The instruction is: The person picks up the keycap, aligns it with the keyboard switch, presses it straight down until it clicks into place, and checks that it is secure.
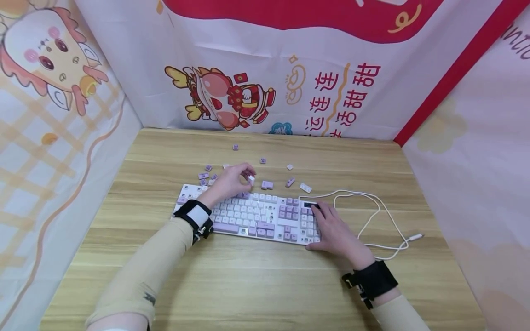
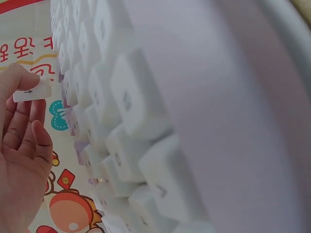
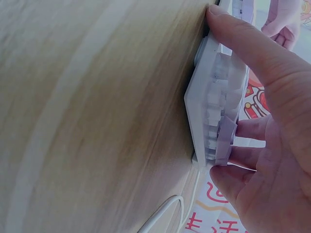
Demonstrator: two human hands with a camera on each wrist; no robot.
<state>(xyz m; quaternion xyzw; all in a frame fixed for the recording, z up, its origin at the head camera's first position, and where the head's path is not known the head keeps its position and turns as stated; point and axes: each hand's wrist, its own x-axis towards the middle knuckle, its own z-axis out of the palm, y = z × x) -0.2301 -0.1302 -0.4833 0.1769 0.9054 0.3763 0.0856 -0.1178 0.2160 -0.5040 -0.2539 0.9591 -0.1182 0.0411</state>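
Note:
A white and lilac keyboard (image 1: 248,212) lies on the wooden table, with bare switches showing where several keycaps are off. Over its back edge, my left hand (image 1: 232,183) pinches a white keycap (image 2: 33,92) between thumb and fingers. The keycap's printed side partly shows in the left wrist view, with the thumb over its edge. My right hand (image 1: 336,233) holds the keyboard's right end. Its thumb (image 3: 233,30) lies along the front edge, and the fingers (image 3: 250,128) reach over the far part of the end, against the keys.
Behind the keyboard lie loose keycaps, among them a lilac one (image 1: 235,147), a wider lilac one (image 1: 267,185) and a long white one (image 1: 305,187). A white cable (image 1: 383,214) loops across the right side, ending in a plug (image 1: 415,237). Printed cloth walls (image 1: 256,50) enclose the table.

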